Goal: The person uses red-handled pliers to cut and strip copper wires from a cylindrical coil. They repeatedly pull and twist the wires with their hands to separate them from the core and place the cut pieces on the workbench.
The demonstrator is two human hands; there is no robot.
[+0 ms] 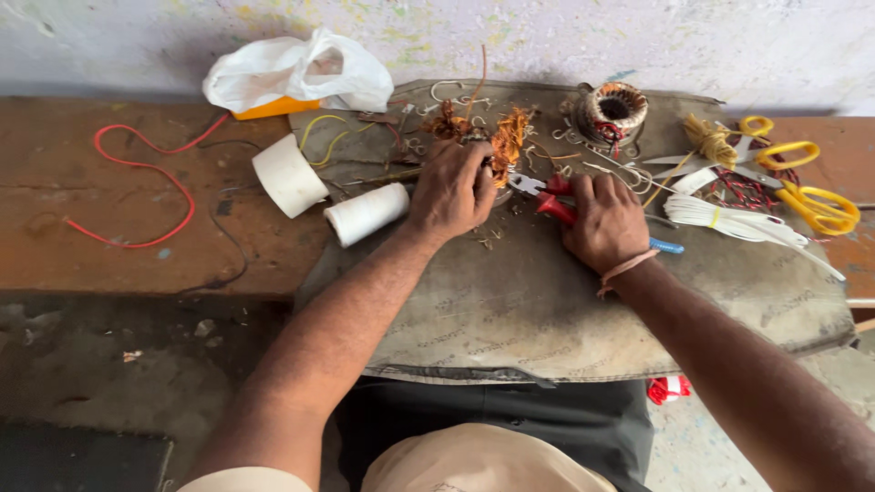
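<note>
My left hand [451, 187] is closed over a round motor part with frayed copper winding [507, 138], holding it down on the grey cloth [547, 301]. My right hand [604, 221] grips red-handled pliers [547, 193], whose jaws point left toward the copper winding. A cord band circles my right wrist. The part under my left palm is mostly hidden.
A second copper-wound stator [612, 109] sits at the back. Yellow-handled scissors [816, 202], a white cable-tie bundle [729, 219], two white rolls [366, 212] [288, 175], a white plastic bag [296, 73] and a red wire [146, 200] lie on the brown bench.
</note>
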